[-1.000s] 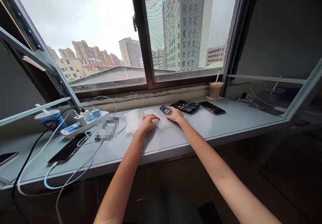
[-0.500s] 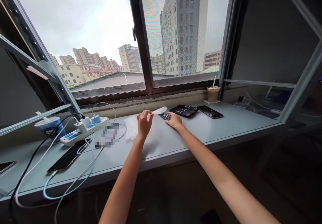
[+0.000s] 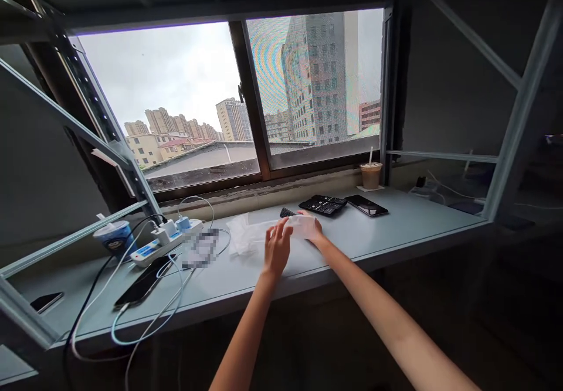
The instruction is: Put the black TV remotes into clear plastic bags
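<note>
A translucent plastic sleeve [image 3: 303, 227] stretches from the fingertips of my left hand [image 3: 277, 247] across to the right. My left fingers are bent, with thumb and forefinger closed on its edge. Behind the sleeve, my right hand [image 3: 317, 230] is partly covered, and its fingers are wrapped round a black remote control [image 3: 288, 212]. Only the far end of that remote shows clearly. Just beyond lies a stack of black remote controls [image 3: 323, 205]. More crumpled clear plastic sleeves [image 3: 241, 238] lie flat to the left of my left hand.
A dark phone [image 3: 366, 205] and an iced drink cup [image 3: 371, 175] are at the back right. On the left are a power strip [image 3: 152, 250] with chargers, loose cables, another phone [image 3: 145, 282] and a blue cup [image 3: 116, 237]. Metal shelf posts flank the desk.
The view has tilted up. The sleeve, which was a thin strip held above the remote, now spreads in front of my right hand. My left hand has come lower and nearer.
</note>
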Available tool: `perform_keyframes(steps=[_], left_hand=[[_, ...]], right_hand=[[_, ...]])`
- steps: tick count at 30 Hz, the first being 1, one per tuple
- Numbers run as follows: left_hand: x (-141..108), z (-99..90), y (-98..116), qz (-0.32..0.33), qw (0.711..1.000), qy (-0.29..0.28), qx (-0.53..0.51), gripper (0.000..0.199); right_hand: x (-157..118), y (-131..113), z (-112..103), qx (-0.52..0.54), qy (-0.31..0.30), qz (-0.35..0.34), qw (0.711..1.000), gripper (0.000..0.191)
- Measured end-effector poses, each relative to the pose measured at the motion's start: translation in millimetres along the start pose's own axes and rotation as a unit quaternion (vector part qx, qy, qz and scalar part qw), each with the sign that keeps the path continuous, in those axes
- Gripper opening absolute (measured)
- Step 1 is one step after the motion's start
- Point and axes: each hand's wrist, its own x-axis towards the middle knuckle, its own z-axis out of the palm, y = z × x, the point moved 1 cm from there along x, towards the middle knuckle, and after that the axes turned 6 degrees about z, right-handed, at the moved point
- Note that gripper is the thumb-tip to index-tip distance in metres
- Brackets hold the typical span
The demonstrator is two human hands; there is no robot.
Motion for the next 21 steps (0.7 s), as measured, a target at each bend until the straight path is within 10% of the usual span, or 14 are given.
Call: perform_keyframes(steps=[9,21], left_hand=[[-9.9,-8.9,7.9,-0.091,0.995,0.023,-0.037,0.03],[-33.0,-20.3,31.9,-0.181,0.971,-0.146,-0.046,0.041]], right_hand=[[-37.7,2.1,-27.1,0.046,0.007,0.005,0.999,0.039],[-82.5,7.6,-59.8,0.22,-0.046,0.097,0.97,0.045]])
